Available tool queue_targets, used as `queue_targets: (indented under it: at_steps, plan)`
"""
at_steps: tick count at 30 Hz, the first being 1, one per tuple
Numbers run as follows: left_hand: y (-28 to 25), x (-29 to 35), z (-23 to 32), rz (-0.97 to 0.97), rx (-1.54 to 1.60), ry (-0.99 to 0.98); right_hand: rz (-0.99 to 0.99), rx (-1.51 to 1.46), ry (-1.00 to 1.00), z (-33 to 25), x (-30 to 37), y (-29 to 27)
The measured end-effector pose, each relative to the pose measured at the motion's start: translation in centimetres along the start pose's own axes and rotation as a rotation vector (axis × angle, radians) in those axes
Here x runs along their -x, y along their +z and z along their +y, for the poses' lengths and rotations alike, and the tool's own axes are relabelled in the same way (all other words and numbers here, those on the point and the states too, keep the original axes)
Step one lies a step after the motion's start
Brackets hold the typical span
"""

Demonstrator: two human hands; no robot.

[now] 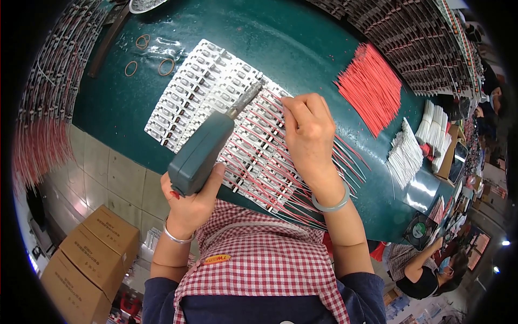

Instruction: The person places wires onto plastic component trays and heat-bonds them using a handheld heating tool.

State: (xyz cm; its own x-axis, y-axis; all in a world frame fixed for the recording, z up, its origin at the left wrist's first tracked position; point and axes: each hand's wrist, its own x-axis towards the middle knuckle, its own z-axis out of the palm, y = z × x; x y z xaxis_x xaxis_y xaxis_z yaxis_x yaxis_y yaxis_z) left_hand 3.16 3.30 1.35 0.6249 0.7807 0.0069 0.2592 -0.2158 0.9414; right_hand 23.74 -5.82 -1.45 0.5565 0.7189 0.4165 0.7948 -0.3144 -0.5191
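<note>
My left hand (193,208) is wrapped round a dark green gun-shaped tool (202,154) with a grey, crusted metal tip. The frame does not settle whether it is a soldering gun or a glue gun. Its tip lies over the upper right part of a panel of white parts (186,89) set out in rows. Near that tip, my right hand (310,127) pinches the end of a thin red wire (274,95) between thumb and fingers. Many red and white wires (253,167) run across the panel's right half, toward my apron.
Cut red wires (372,89) lie in a heap at the right of the green table (259,27), with white wire bundles (406,154) beyond. Rubber bands (166,67) are at the left. Stacked wired panels stand along both sides. Cardboard boxes (97,243) sit lower left; another person (426,270) works lower right.
</note>
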Motion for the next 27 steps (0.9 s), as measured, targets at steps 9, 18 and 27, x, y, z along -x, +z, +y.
queue_targets:
  at_steps: [9,18,27]
  plan:
    - [-0.1,0.4,-0.3,0.060,0.104,-0.121,-0.011,0.013,0.020,-0.1,-0.1,-0.1]
    - [0.0,-0.2,0.0,0.023,0.095,-0.106,-0.020,0.060,0.012,-0.2,-1.8,-0.6]
    - [0.5,-0.9,0.1,0.039,0.076,0.001,-0.018,0.072,0.016,0.2,-1.9,0.5]
